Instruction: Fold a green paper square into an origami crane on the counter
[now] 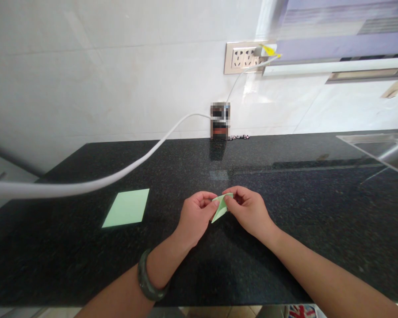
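Observation:
A small folded piece of light green paper (pixel 220 207) is pinched between both hands just above the black stone countertop (pixel 285 212). My left hand (pixel 195 216) grips its left side with thumb and fingers. My right hand (pixel 247 210) grips its right upper edge. A dark green bangle (pixel 148 282) circles my left wrist. To the left, a flat square sheet of the same green paper (pixel 127 207) lies on the counter, apart from both hands.
A white cable (pixel 126 170) runs from the left across the counter up to a wall socket plate (pixel 243 57). A small dark object (pixel 220 121) stands against the wall. A steel sink rim (pixel 378 145) is at the right.

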Demonstrator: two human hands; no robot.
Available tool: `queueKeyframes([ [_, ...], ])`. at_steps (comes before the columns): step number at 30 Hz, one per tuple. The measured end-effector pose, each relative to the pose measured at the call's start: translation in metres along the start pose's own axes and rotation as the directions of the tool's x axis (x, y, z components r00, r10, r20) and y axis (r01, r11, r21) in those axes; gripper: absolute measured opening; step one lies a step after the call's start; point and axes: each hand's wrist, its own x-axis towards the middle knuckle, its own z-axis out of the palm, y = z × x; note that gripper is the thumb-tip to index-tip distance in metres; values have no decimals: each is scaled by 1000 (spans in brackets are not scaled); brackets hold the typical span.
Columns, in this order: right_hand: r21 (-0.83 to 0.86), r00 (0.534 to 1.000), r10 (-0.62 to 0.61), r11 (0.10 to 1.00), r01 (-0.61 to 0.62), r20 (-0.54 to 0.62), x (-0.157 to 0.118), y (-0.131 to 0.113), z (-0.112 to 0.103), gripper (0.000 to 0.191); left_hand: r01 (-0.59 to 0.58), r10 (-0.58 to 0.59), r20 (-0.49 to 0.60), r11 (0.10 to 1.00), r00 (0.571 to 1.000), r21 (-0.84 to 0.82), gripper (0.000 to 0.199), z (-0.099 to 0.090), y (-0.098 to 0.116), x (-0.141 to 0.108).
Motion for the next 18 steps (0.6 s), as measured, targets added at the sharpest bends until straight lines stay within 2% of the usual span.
queueKeyframes([
  [8,103,997,79,991,-81,24,1,1,-1,19,-33,33,-3,998,999,50,18,0,1,0],
  [18,27,1000,3,1000,-3,4,3,-2,-3,24,-6,6,0,999,1000,54,26,0,3,0],
])
